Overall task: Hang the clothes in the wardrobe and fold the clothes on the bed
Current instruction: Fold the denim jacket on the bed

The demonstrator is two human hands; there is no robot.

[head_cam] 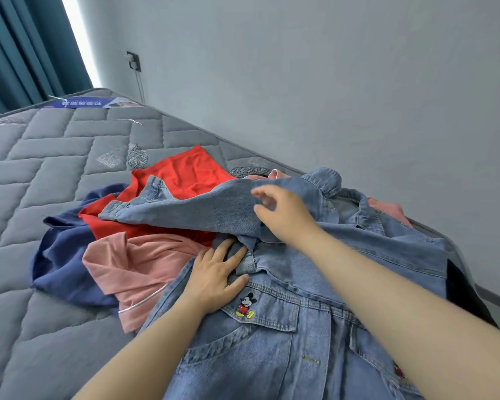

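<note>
1. jacket point(272, 356) lies spread on the bed point(41, 168), partly over a pile: red top point(185, 174), pink top point(133, 264), navy cloth point(61, 255).
2. left hand point(217, 278) lies flat, fingers straight, pressing the jacket above its pocket.
3. right hand point(280, 215) is at the sleeve point(191, 209) - blurred, can't tell if it grips.

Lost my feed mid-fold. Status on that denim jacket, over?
Hands: left hand flat on denim jacket; right hand at its sleeve, grip blurred. Sleeve lies over a clothes pile.
</note>
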